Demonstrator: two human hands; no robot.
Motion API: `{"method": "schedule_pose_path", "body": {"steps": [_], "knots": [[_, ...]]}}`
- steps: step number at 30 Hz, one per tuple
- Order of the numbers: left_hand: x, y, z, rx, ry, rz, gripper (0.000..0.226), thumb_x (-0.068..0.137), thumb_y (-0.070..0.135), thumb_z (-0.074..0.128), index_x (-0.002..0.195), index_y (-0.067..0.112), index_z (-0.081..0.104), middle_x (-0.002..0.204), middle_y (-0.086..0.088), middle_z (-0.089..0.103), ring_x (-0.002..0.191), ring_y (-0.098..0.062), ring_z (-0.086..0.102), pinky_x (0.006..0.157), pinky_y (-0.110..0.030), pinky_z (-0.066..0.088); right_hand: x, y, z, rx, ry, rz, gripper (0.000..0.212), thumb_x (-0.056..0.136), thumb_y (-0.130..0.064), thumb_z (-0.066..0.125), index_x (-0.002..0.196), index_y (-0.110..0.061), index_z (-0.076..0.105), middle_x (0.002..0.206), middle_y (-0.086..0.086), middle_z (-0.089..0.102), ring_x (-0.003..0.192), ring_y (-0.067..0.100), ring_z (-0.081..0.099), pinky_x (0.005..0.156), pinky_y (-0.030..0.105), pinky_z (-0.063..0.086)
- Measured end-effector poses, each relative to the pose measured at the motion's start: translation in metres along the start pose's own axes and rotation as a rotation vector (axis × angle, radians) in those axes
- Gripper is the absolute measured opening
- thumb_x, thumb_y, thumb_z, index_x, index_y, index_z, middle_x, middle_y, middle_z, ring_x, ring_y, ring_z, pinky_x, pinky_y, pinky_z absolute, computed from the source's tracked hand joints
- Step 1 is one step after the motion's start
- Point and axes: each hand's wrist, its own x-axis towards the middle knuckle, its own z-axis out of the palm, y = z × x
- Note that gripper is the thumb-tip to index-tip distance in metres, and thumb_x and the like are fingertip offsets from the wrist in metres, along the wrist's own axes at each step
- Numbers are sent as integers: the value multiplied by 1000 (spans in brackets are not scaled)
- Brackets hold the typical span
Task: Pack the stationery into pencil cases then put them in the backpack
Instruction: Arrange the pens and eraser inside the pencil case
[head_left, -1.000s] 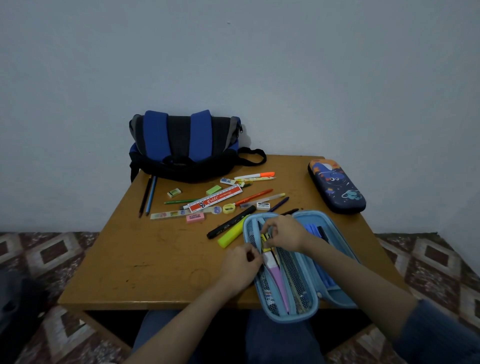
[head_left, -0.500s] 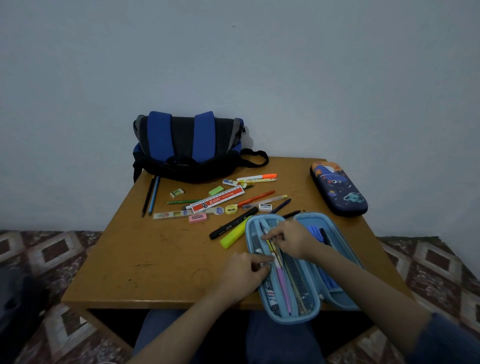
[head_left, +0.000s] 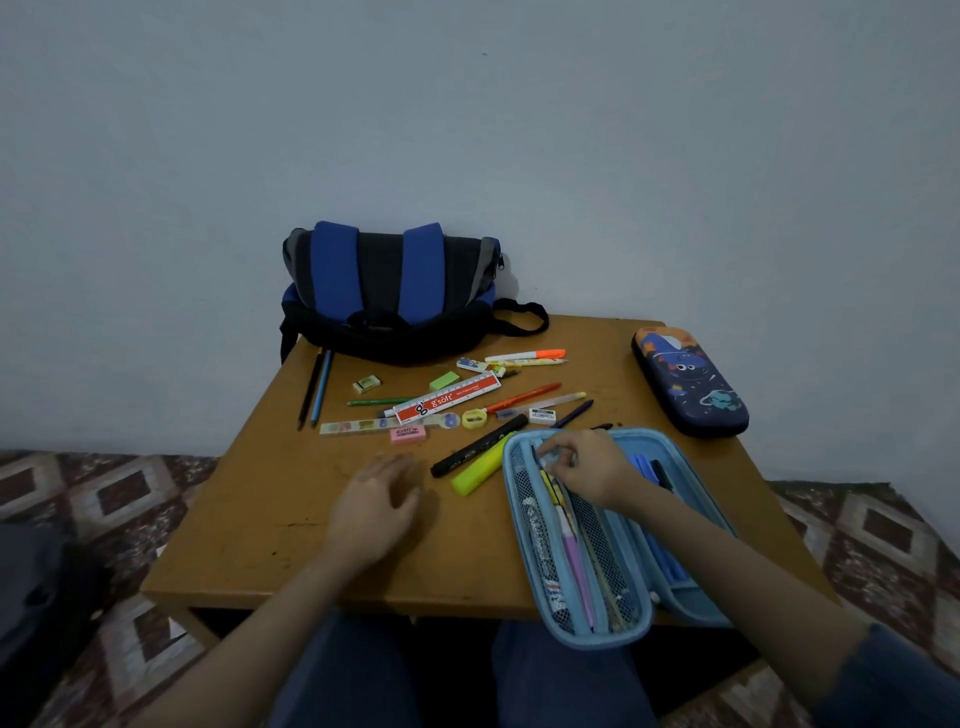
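A light blue pencil case (head_left: 639, 623) lies open at the table's near right edge, with pens under its mesh pocket. My right hand (head_left: 584, 470) rests over its far end, fingers pinched on a pen tip inside the pocket. My left hand (head_left: 376, 506) hovers open and blurred over bare table to the left of the case. A black marker (head_left: 475, 447) and a yellow highlighter (head_left: 478, 470) lie just left of the case. A dark blue printed pencil case (head_left: 688, 382) lies shut at the far right. The blue and black backpack (head_left: 389, 291) stands against the wall.
Loose stationery is scattered mid-table: a red ruler (head_left: 447, 404), pink eraser (head_left: 408, 434), yellow sharpener (head_left: 474, 418), orange pen (head_left: 522, 398), two pencils (head_left: 314, 395) at left. The wooden table (head_left: 270, 519) has patterned floor around it.
My left hand has left the blue case and moved left over the table. My right hand has shifted toward the far end of the mesh pocket.
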Motion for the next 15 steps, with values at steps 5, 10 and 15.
{"method": "schedule_pose_path", "body": {"steps": [5,10,15], "knots": [[-5,-27,-2,119,-65,-24,57,95,44,42,146,26,24,155,8,19,144,-10,12,115,-32,19,8,-13,0,23,59,-16,18,90,-13,56,105,-13,67,89,19,67,86,31,63,78,39,52],[-5,-29,2,118,-24,8,57,95,44,40,147,25,24,155,9,20,143,-9,11,117,-30,13,22,-23,5,20,119,-32,14,89,-12,57,97,-11,69,87,20,68,82,36,63,72,41,53],[-4,-33,4,96,45,27,48,98,34,36,145,24,29,153,10,25,143,-7,13,114,-24,10,43,-31,12,23,164,-25,12,87,-11,59,84,-13,70,84,9,70,80,24,64,77,40,55]]}}
